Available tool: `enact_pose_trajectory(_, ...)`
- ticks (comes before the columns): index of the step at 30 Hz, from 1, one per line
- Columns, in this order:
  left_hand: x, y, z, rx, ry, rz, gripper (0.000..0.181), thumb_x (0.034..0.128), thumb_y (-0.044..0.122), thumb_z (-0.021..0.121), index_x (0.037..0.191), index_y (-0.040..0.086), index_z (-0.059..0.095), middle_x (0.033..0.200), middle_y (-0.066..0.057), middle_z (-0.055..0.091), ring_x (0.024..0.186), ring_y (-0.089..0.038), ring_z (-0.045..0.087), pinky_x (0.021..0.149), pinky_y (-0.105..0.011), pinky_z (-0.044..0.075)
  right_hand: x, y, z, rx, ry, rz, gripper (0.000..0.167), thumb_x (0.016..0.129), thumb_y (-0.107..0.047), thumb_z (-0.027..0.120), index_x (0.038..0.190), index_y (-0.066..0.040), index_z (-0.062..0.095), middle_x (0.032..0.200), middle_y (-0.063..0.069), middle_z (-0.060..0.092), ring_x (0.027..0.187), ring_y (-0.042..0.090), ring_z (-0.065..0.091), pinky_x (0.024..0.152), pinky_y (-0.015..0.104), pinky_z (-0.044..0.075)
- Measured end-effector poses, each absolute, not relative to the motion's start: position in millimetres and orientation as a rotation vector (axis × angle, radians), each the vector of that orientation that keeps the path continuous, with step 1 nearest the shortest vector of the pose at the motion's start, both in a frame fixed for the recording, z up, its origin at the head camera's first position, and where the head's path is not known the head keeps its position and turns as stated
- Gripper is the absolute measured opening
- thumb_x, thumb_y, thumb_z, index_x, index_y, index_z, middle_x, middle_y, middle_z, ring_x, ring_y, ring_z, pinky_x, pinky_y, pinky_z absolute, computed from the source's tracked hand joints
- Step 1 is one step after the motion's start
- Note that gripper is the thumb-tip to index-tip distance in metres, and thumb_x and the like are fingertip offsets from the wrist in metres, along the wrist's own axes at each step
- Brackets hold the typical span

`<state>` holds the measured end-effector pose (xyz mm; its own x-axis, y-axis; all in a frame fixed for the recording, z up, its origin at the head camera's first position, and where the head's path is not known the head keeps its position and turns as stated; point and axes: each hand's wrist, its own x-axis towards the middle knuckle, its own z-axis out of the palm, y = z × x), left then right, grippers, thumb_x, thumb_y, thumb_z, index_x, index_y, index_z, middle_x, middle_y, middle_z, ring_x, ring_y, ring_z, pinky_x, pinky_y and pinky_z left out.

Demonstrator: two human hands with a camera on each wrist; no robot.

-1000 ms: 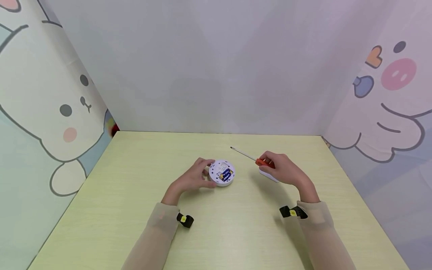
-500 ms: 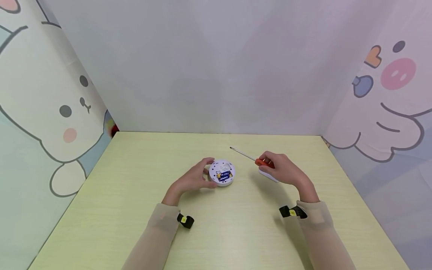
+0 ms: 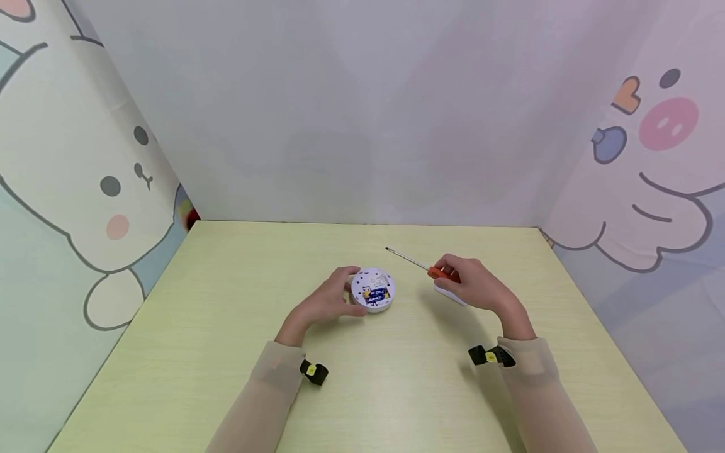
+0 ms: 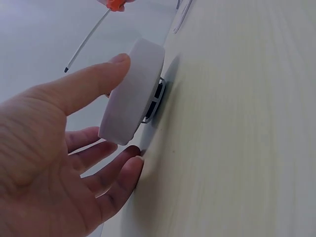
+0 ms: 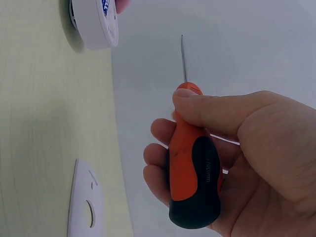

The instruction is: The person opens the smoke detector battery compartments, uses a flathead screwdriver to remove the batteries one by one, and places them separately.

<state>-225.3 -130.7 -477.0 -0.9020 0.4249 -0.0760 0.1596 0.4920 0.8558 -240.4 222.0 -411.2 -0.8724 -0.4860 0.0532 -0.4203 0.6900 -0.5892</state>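
Note:
A round white device point(image 3: 365, 277) with a blue battery point(image 3: 376, 296) in its top sits mid-table. My left hand point(image 3: 328, 299) holds it from the left, the thumb point(image 4: 94, 86) on its side wall. Lower fingers of that hand lie loosely curled below its edge in the left wrist view. A slotted dark part point(image 4: 155, 101) shows under the device. My right hand point(image 3: 476, 283) grips a screwdriver point(image 5: 185, 163) by its orange and black handle, raised over the table. The shaft point(image 3: 409, 258) points left and away, its tip clear of the device.
A flat white plate point(image 3: 450, 294) with a round hole lies beneath my right hand, partly covered in the head view. The pale wooden table point(image 3: 362, 390) meets a plain white backdrop point(image 3: 362, 126). Printed cartoon sheets flank both sides.
The round device has turned a little in my left hand, so the battery's label lies straighter. My left hand has shifted slightly right. The right hand and screwdriver hold almost still.

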Motion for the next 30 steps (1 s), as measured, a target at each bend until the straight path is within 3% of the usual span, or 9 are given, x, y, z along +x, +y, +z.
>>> enact_pose_trajectory(6, -223.6, -129.0, -476.1, 0.488, 2.508, 1.341, 0.096, 0.0855, 0.03, 0.092, 0.162, 0.013, 0.037, 0.153, -0.009, 0.04, 0.121, -0.023, 0.055, 0.096, -0.04, 0.051, -241.4, 220.9, -410.7, -0.755, 2.788, -0.933, 0.016, 0.102, -0.015, 0.073, 0.117, -0.013, 0.069, 0.097, -0.002, 0.072, 0.082, 0.017, 0.064, 0.076, 0.034, 0.055)
enact_pose_trajectory(15, -223.6, -130.3, -476.1, 0.502, 2.541, 1.296, 0.099, 0.0862, 0.03, 0.092, 0.166, 0.016, 0.035, 0.149, -0.009, 0.044, 0.116, -0.021, 0.053, 0.097, -0.039, 0.05, -242.6, 218.5, -409.6, -0.772, 2.785, -0.925, 0.015, 0.102, -0.015, 0.073, 0.117, -0.014, 0.069, 0.097, -0.002, 0.072, 0.081, 0.017, 0.064, 0.075, 0.034, 0.055)
enact_pose_trajectory(30, -224.5, -124.7, -480.7, 0.454, 2.537, 1.355, 0.094, 0.0858, 0.027, 0.092, 0.161, 0.012, 0.038, 0.148, -0.008, 0.049, 0.12, -0.024, 0.057, 0.101, -0.044, 0.051, -236.7, 222.4, -404.6, -0.839, 2.768, -0.841, 0.015, 0.104, -0.013, 0.07, 0.118, -0.011, 0.066, 0.098, 0.004, 0.072, 0.079, 0.015, 0.062, 0.073, 0.033, 0.054)
